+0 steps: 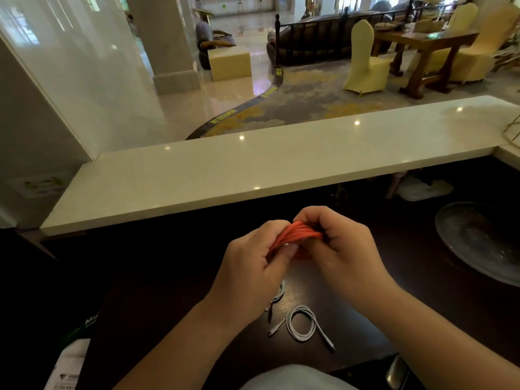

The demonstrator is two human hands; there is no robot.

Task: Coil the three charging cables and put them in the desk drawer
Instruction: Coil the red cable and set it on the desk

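An orange cable (298, 235), wound into loops, is held up above the dark desk (174, 277) by both hands. The left hand (253, 266) is closed on the near side of the loops, with the thumb pressed on them. The right hand (337, 243) is closed on the far side, with the fingers curled over the top. A white cable (301, 323) lies coiled on the desk below the hands, near the front edge. Another white cable (278, 294) lies just beside it, partly hidden under the left wrist. White letters are seen on a green thing (90, 322) at the left, but they cannot be read. A glass plate (478, 237) sits well apart at the right. Bare desk is seen to the left of the hands. A pale stone shelf (253, 170) runs along behind the desk.
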